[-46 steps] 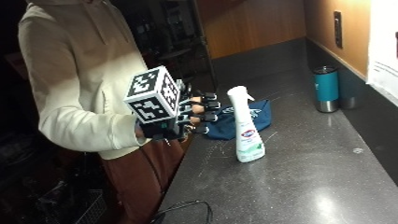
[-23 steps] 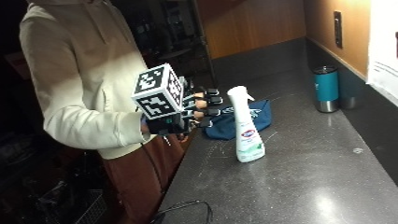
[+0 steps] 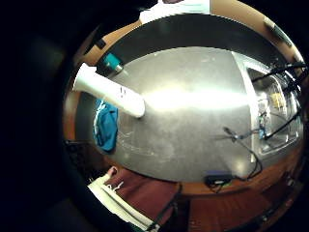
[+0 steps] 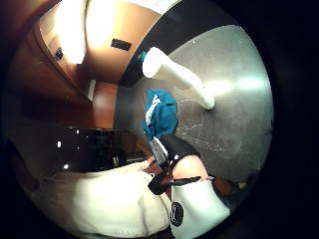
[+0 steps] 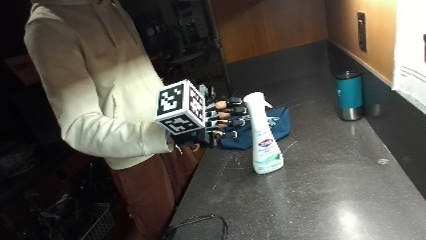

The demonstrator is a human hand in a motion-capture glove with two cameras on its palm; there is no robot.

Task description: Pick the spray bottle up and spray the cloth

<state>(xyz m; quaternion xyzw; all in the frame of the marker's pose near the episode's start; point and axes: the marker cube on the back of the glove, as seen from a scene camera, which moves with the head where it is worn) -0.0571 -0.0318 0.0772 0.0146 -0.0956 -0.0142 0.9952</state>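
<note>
Countertop of dark speckled stone, seen from the outside view, with a person in a cream hooded sweatshirt and rust-coloured trousers standing at its near edge. The gloved right hand is raised at the counter's edge, fingers extended and spread toward the spray bottle, near it but apart from it; the hand holds nothing. The spray bottle stands upright on the counter, white with a white trigger head and a printed label low on its body, and its base rests on the stone just in front of the cloth. The cloth, dark blue-teal with pale markings, lies bunched on the counter behind the bottle and partly behind the outstretched fingers. A teal tumbler with a dark lid and a metallic base stands upright well apart from the bottle, close to the back wall, where a dark wall plate is set into the wood panelling. A black cable loops over the counter's near corner. In the little finger side palm view the spray bottle appears with the cloth beside its base and the tumbler beyond. In the thumb side palm view the bottle and the cloth appear again, with the cream sleeve filling the area nearest the palm.
</note>
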